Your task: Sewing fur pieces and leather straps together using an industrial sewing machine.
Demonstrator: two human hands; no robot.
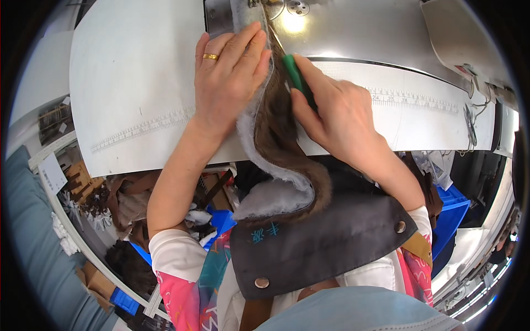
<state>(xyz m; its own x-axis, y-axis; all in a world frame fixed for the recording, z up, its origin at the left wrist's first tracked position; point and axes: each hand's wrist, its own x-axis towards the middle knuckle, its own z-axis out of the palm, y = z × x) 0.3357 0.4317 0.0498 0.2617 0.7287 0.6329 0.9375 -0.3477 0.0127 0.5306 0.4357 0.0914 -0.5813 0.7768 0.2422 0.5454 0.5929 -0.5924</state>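
My left hand (229, 77) lies flat on the pale grey, fleecy side of a long fur strip (276, 118), its fingers stretched toward the metal sewing machine bed (353, 27). Brown fur shows along the strip's right side. The strip runs up to the metal foot (253, 3) at the top edge and hangs in a curve over the table's front edge. My right hand (337, 107) is closed around a green-handled tool (298, 80) with a thin metal shaft. That shaft points up along the strip's right edge, near my left fingertips; its tip is hard to make out.
A white table (127, 83) with a ruler scale (143, 129) printed on it supports the work. Small snips (470, 126) lie at its right end, below a grey machine housing (464, 41). A dark flap with snaps (320, 248) covers my lap. Blue bins (450, 212) stand below.
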